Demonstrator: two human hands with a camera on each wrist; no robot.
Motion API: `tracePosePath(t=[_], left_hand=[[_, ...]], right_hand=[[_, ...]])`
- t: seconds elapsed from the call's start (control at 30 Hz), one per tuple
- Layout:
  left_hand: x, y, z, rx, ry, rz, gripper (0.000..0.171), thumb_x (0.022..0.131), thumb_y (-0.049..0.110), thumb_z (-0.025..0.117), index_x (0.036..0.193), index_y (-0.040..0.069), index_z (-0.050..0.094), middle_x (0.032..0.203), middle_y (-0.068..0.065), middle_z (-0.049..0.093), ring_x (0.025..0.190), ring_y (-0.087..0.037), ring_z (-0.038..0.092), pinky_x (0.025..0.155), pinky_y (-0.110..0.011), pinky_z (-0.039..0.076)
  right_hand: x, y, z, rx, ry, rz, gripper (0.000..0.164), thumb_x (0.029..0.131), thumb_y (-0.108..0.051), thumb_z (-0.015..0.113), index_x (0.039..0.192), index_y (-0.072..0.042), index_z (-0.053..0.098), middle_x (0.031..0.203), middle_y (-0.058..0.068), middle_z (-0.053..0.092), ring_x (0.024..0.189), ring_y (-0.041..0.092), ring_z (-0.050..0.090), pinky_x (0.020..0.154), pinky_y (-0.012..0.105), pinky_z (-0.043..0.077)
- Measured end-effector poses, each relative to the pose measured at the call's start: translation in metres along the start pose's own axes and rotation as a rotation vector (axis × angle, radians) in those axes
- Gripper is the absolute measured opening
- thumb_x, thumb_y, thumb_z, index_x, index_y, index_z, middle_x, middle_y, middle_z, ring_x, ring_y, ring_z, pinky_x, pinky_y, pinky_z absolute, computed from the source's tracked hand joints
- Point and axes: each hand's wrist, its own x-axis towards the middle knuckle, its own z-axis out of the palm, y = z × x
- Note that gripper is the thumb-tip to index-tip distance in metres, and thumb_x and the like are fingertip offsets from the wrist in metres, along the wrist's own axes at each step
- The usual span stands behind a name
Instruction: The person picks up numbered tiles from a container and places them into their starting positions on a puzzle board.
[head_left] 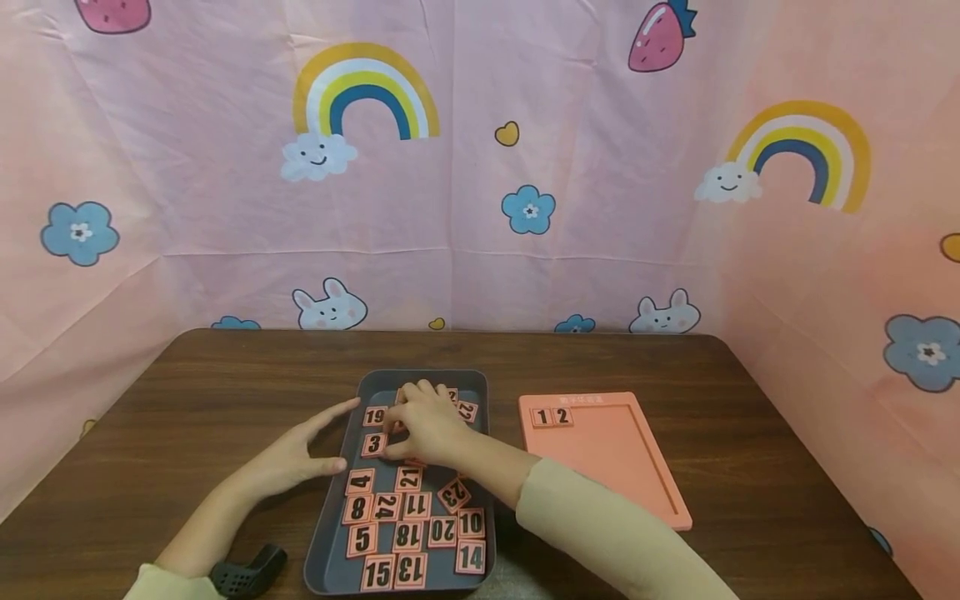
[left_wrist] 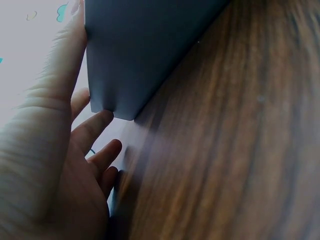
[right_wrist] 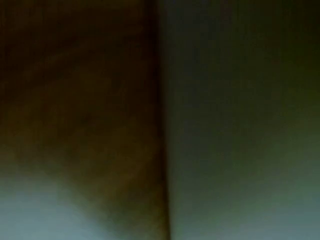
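A dark wooden table (head_left: 255, 383), near edge cut off, holds a long grey tray (head_left: 330, 558) and a pink board (head_left: 600, 450) partly hidden by the right sleeve (head_left: 622, 533). The left hand (head_left: 292, 454) spreads wide at the tray's left wall. The right hand (head_left: 431, 425) bends inside the tray, covering some number tiles (head_left: 408, 533); I cannot tell whether it grips any. Tile 3 (head_left: 373, 445) lies by its thumb.

a long gray tray (head_left: 330, 560) holds flat pink tiles (head_left: 362, 540) with black numbers, some turned sideways. right of it, a pink board (head_left: 592, 471) has the 1 (head_left: 542, 417) and 2 (head_left: 562, 417) side by side in its far left corner.
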Motion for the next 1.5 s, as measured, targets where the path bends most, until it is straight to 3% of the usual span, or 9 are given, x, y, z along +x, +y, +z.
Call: tracePosePath(t=[0.23,0.53,0.9,1.1,1.5], left_hand=[[-0.001,0.001,0.001,0.007,0.002,-0.005,0.080,0.084,0.027,0.075,0.151,0.022,0.031,0.151,-0.023,0.027,0.134,-0.054,0.020,0.093,-0.076,0.021],[0.000,-0.001,0.001,0.016,0.012,0.011,0.081,0.083,0.026,0.076,0.150,0.023,0.031,0.151,-0.022,0.029,0.134,-0.052,0.022,0.093,-0.075,0.022],[-0.001,0.000,0.002,0.030,0.026,-0.011,0.081,0.083,0.028,0.076,0.150,0.018,0.032,0.151,-0.024,0.028,0.134,-0.053,0.020,0.094,-0.076,0.019],[0.000,-0.002,0.002,0.025,0.024,0.001,0.082,0.082,0.027,0.076,0.150,0.019,0.032,0.151,-0.023,0.028,0.134,-0.052,0.021,0.094,-0.076,0.020],[0.000,-0.002,0.001,0.025,0.025,0.008,0.083,0.081,0.027,0.077,0.150,0.020,0.031,0.151,-0.023,0.028,0.134,-0.052,0.021,0.094,-0.076,0.020]], right_hand=[[-0.010,-0.001,-0.012,0.001,0.037,-0.035,0.027,0.078,-0.053,0.074,0.094,-0.031,0.072,0.104,-0.009,0.047,0.093,0.011,0.038,0.077,0.028,0.029],[-0.030,0.004,-0.031,0.045,0.091,-0.014,0.027,0.077,-0.050,0.076,0.096,-0.030,0.073,0.095,-0.010,0.039,0.091,0.011,0.035,0.081,0.032,0.029],[-0.066,0.025,-0.044,0.140,0.209,0.004,0.026,0.078,-0.044,0.078,0.097,-0.027,0.074,0.098,-0.007,0.042,0.089,0.014,0.035,0.081,0.039,0.028],[-0.083,0.039,-0.048,0.192,0.262,0.000,0.024,0.077,-0.039,0.080,0.095,-0.026,0.073,0.092,-0.007,0.036,0.086,0.015,0.032,0.077,0.040,0.023],[-0.121,0.069,-0.061,0.190,0.317,0.010,0.022,0.075,-0.035,0.083,0.092,-0.024,0.074,0.090,-0.008,0.036,0.086,0.014,0.033,0.075,0.040,0.023]])
